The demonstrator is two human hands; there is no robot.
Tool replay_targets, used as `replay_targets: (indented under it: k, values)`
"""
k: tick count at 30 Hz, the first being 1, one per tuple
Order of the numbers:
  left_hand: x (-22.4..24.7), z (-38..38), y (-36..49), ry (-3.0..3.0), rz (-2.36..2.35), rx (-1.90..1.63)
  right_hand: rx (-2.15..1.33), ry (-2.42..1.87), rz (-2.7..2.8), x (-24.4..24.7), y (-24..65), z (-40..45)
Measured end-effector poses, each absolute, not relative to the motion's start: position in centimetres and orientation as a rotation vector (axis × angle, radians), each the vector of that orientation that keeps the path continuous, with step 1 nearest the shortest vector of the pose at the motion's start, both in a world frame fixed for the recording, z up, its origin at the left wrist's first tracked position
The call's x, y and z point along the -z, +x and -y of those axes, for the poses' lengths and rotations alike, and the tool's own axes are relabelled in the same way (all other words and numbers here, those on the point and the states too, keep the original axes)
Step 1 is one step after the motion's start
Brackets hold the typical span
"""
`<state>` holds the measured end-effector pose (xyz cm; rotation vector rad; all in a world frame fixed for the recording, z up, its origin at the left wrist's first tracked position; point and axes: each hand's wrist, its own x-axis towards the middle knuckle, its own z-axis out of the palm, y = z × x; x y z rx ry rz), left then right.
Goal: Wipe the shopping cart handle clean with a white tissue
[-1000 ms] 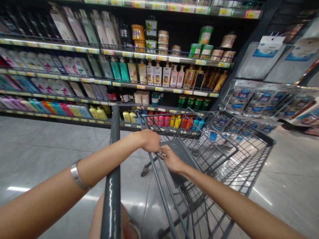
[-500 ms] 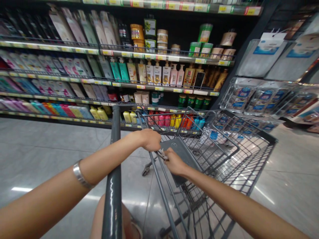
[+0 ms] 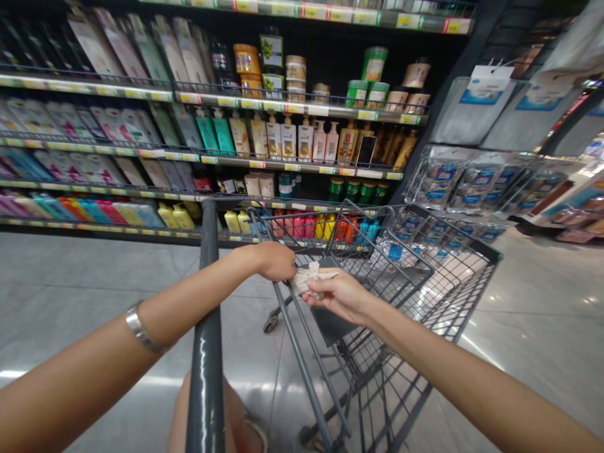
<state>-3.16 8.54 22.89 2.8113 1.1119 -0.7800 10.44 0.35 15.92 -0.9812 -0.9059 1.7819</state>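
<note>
My left hand [image 3: 277, 261], with a silver bracelet on its wrist, is closed above the near rails of a grey metal shopping cart [image 3: 302, 352]. Its fingertips are turned away, at the left end of a crumpled whitish piece of material [image 3: 306, 279]. That material is pinched between the thumb and fingers of my right hand [image 3: 337, 294]. Both hands are close together over the cart's fold-down seat area, near a dark grey panel [image 3: 333, 324]. The cart's thick handle bar [image 3: 207, 352] passes beneath my left forearm.
Shelves [image 3: 292, 167] of bottles and jars stand behind the cart, with a phone-like dark rectangle [image 3: 366, 151] among the bottles. Packaged goods [image 3: 443, 179] hang at the right. My knee shows beside the handle bar.
More of the whitish material now shows between my hands. My right hand has turned, showing its thumb and palm side. The view has shifted slightly, moving shelves and cart leftward.
</note>
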Motion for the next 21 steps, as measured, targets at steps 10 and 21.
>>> replay_targets:
  k: [10,21]
  values:
    - [-22.8,-8.5,-3.1,2.818,-1.091,0.767,-1.64,-1.143,1.794,-17.0,12.9,7.2]
    - [-22.7,-8.9,-2.9,2.832,-1.06,0.799,-1.261,-1.619,2.553,-12.9,12.8,7.9]
